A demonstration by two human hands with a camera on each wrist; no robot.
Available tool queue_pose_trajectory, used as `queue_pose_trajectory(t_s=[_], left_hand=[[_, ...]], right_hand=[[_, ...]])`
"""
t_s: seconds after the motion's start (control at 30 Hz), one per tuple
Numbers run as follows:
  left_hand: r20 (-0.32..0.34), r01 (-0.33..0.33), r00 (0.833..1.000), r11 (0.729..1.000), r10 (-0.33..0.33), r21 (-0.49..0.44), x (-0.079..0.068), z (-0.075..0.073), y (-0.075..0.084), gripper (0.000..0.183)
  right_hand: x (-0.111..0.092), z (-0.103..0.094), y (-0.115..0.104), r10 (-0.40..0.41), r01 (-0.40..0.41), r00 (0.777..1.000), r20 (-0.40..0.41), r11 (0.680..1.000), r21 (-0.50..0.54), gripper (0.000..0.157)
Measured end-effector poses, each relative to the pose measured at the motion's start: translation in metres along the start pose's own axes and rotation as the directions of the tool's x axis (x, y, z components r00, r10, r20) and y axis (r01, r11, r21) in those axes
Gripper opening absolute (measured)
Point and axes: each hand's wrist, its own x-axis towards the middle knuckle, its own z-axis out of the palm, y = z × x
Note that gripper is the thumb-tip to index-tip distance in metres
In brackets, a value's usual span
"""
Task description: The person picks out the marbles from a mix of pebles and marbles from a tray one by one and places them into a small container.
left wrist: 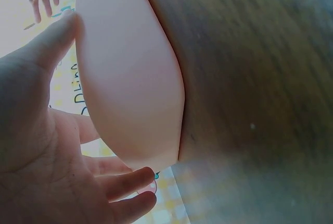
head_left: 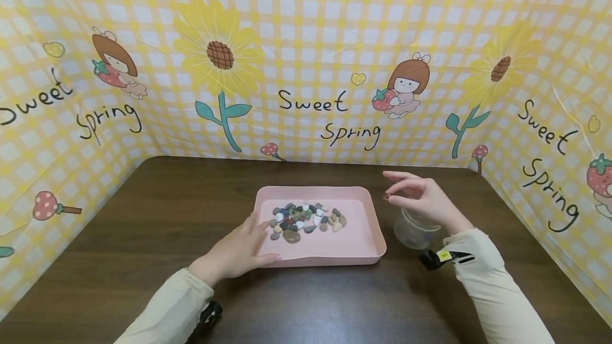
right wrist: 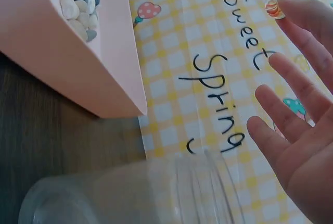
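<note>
My right hand (head_left: 421, 200) is raised above a clear jar (head_left: 412, 232), pinching a small glass marble (right wrist: 273, 6) with orange-red swirls between thumb and index finger. Its other fingers are spread. At the near left corner of a pink tray (head_left: 368, 227), my left hand (head_left: 236, 248) rests on the rim, its fingers relaxed and its thumb along the near edge. Inside the tray lies a loose spread of pebbles (head_left: 291, 236) in grey, white and tan, with some shiny coloured pieces among them. In the right wrist view the jar's side and rim show at the bottom.
The tray and jar stand on a dark brown wooden table (head_left: 191, 195), the jar just right of the tray. A yellow checked cloth (head_left: 306, 68) with printed flowers and lettering encloses the back and both sides of the table.
</note>
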Motion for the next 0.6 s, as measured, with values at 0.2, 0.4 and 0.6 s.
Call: queue_pose_trajectory(t_s=[0.2, 0.4, 0.6], left_hand=[[-0.004, -0.005, 1.000, 1.000, 0.005, 0.005, 0.000, 0.000, 0.000, 0.081], [-0.001, -0.001, 1.000, 1.000, 0.001, -0.001, -0.001, 0.000, 0.000, 0.082], [-0.003, -0.007, 1.000, 1.000, 0.007, 0.004, -0.001, 0.000, 0.000, 0.082]], right_hand=[[-0.013, -0.010, 0.003, 0.015, -0.016, 0.998, -0.064, 1.000, -0.023, 0.016], [-0.026, -0.018, 0.005, 0.030, -0.035, 0.990, -0.140, 0.999, -0.031, 0.017], [-0.036, -0.026, 0.008, 0.018, -0.022, 0.977, -0.214, 1.000, -0.019, 0.019]])
